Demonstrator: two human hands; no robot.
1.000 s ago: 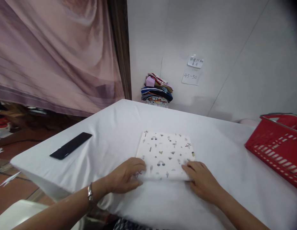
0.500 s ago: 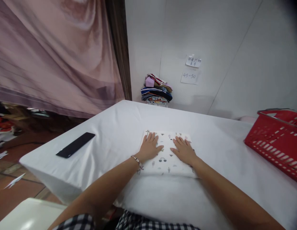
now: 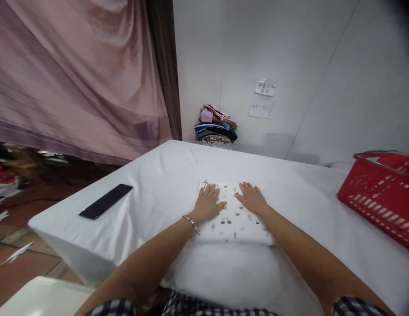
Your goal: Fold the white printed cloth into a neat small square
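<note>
A folded white cloth printed with small rainbows, cacti and palms lies flat near the front edge of the table. My left hand rests palm down on its left half, fingers spread. On the upper right part of the cloth lies my right hand, flat with fingers apart. Neither hand grips anything. A bracelet circles my left wrist. The parts of the cloth under both palms are hidden.
The table wears a white cover. A black flat slab, perhaps a phone, lies at the left. At the right stands a red basket. Folded clothes are stacked beyond the far edge, below paper signs. A pink curtain hangs at left.
My right hand has slid slightly up and to the left over the cloth. The left hand stays nearly in place, and the whole view has shifted a little.
</note>
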